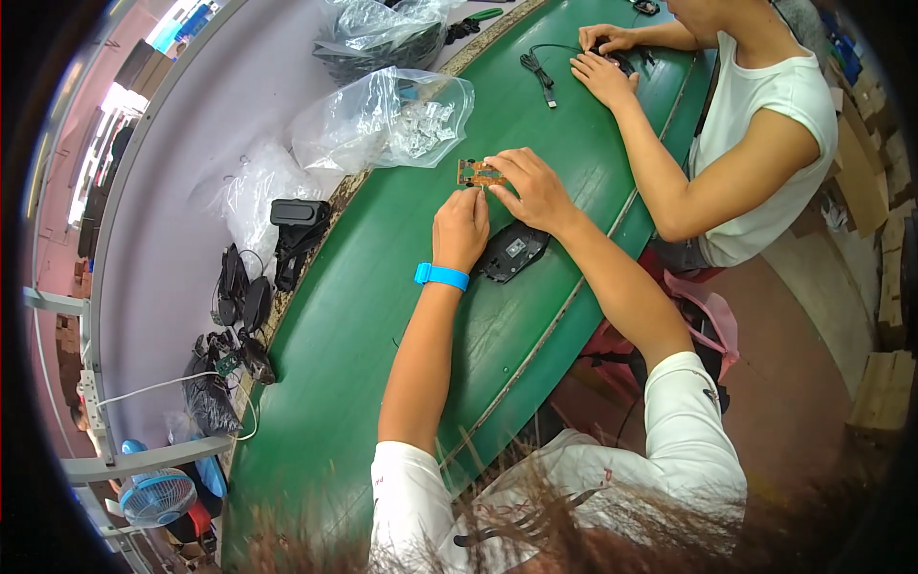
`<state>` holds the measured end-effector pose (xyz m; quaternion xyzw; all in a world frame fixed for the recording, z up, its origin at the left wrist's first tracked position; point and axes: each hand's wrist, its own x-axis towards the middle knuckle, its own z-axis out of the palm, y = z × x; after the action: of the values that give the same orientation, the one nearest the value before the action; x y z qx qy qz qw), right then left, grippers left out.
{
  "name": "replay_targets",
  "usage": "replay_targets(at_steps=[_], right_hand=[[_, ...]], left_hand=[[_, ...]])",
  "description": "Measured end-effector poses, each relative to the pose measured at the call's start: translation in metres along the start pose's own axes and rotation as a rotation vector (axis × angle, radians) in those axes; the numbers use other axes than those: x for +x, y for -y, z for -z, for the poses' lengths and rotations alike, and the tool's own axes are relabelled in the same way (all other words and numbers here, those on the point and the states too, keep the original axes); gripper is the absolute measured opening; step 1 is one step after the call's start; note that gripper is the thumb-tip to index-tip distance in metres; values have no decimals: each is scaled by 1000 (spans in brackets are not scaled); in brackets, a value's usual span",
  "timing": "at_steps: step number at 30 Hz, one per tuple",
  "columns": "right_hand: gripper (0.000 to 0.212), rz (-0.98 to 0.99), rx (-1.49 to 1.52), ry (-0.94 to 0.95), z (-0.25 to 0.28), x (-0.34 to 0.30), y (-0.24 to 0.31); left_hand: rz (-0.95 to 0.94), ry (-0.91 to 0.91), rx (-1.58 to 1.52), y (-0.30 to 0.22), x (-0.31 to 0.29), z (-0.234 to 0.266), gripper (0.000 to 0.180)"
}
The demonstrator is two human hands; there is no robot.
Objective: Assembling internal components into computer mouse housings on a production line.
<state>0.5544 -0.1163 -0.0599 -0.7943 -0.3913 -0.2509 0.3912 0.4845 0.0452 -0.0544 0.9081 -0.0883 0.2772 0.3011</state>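
A: Where does your circuit board sit?

B: Ahead of you, over the green surface; whether it rests there or is lifted, I can't tell. It lies just left of your right grip and just beyond your left grip. Its long axis runs roughly left to right, so your right grip has its right end and your left one meets the near edge.

A: Are your fingers clamped on it?

B: Your right ones are, with the thumb on the near side. Your left fingers curl inward, but their tips are too small to read; I can't say whether they pinch anything.

A: And the black shell?

B: On the surface, nearer you than the board, between your wrists, its long axis slanting away to your right.

A: How are your arms set?

B: Your left forearm reaches nearly straight ahead, blue band at its wrist. Your right slants in leftward from the lower right, back of the hand up.
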Motion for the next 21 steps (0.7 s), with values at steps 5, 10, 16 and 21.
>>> replay_targets(at_steps=[5,10,16,21], right_hand=[[40,-29,-1,4,2,-2,-2],[39,-33,11,-2,-2,-2,-3],[39,-24,19,57,3,-3,-1],[36,13,50,109,25,-10,19]], left_hand=[[83,-60,-114,-9,-2,0,7],[0,-128,-87,-1,-3,-6,7],[67,-103,-144,-2,-9,1,8],[217,-41,-280,-21,-32,33,8]])
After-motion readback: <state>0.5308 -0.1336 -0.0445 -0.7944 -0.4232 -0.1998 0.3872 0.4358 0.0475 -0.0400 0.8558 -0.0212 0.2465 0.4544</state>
